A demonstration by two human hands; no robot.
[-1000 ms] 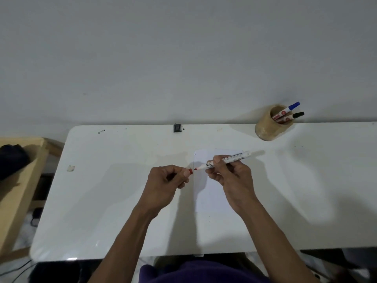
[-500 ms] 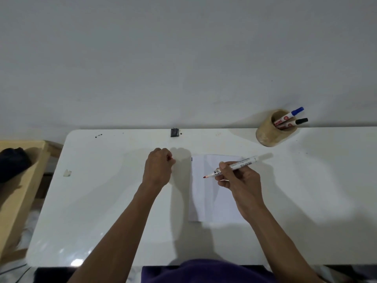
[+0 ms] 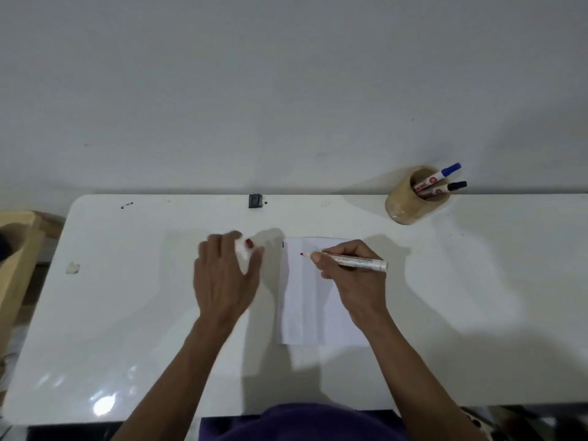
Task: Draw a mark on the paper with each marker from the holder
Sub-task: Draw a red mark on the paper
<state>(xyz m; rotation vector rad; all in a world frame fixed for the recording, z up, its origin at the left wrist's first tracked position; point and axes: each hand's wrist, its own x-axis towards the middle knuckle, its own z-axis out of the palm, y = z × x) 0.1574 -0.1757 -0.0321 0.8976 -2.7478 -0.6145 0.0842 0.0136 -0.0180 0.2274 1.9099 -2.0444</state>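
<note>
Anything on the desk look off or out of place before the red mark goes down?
Nothing serious. The paper lies flat and the holder stands upright. Only small oddities: a scrap stuck near the table's left edge and dark specks at the back-left corner.
</note>
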